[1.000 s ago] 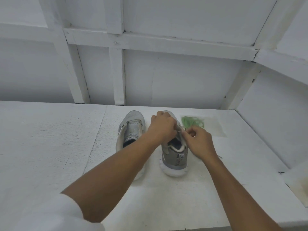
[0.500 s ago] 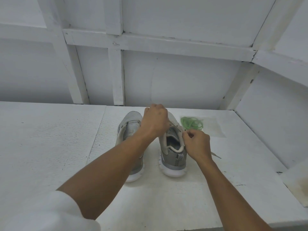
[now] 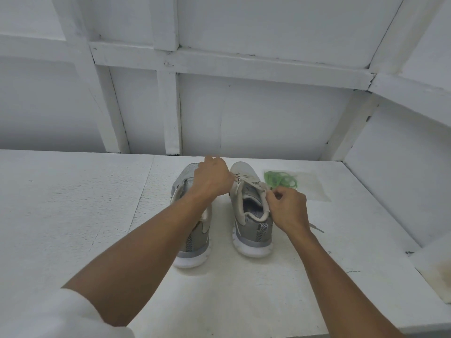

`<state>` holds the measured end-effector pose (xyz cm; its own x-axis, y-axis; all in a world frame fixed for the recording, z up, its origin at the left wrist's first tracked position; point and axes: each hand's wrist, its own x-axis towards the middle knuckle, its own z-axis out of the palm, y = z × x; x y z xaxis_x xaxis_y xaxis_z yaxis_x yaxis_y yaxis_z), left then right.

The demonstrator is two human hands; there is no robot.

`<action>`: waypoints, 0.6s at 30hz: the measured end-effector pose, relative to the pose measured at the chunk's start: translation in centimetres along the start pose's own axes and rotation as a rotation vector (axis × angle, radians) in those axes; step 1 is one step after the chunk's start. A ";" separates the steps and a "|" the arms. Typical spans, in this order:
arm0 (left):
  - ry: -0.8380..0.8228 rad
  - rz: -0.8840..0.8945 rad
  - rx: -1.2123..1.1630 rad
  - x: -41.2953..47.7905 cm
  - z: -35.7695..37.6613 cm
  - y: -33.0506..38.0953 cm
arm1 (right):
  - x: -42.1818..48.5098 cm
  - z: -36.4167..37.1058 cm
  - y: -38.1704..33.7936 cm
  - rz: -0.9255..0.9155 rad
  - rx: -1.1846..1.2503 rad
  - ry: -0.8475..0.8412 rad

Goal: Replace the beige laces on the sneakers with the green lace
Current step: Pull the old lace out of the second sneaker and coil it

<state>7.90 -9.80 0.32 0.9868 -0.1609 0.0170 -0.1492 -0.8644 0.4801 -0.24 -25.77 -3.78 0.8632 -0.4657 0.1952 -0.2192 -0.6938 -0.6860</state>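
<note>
Tabletop [image 3: 73, 215], white and rough, carries both sneakers side by side, heels toward the person. The left sneaker [image 3: 195, 242] is partly hidden under the left forearm. The right sneaker [image 3: 253, 230] is the one being worked on. It looks light, with a soft upper likely to flex when tugged, so it wants steadying at the collar or eyelet edge.

The left hand [image 3: 212, 179] is curled over the eyelet rows, with strands of the beige lace [image 3: 246, 180] running into its grasp. The right hand [image 3: 289, 211] pinches thumb to forefinger at the top eyelet on its side, seemingly on the same lace, though the upper's edge is so close I cannot be sure. One loose end trails on the table behind the right wrist.

The green lace [image 3: 280, 180] lies coiled in a clear bag [image 3: 314, 189] just beyond the right sneaker, untouched.

Both laces should be limp and thin, prone to snag in the eyelets. They are best taken near the stiff tip for threading and close to the eyelet for pulling out.
</note>
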 end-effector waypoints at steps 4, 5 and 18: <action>0.061 0.163 0.014 -0.1 -0.5 0.9 | -0.1 0.0 0.0 -0.025 -0.020 0.006; 0.076 0.259 0.045 -0.3 -0.5 1.4 | -0.1 0.0 0.0 -0.035 -0.027 0.009; 0.034 0.548 0.387 -0.5 4.0 3.2 | -0.4 -0.2 0.4 -0.093 -0.037 0.002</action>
<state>6.68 -14.41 -1.65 0.7627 -0.6152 0.1997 -0.6343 -0.7717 0.0453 -0.76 -25.94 -4.02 0.8795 -0.3998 0.2582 -0.1551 -0.7537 -0.6387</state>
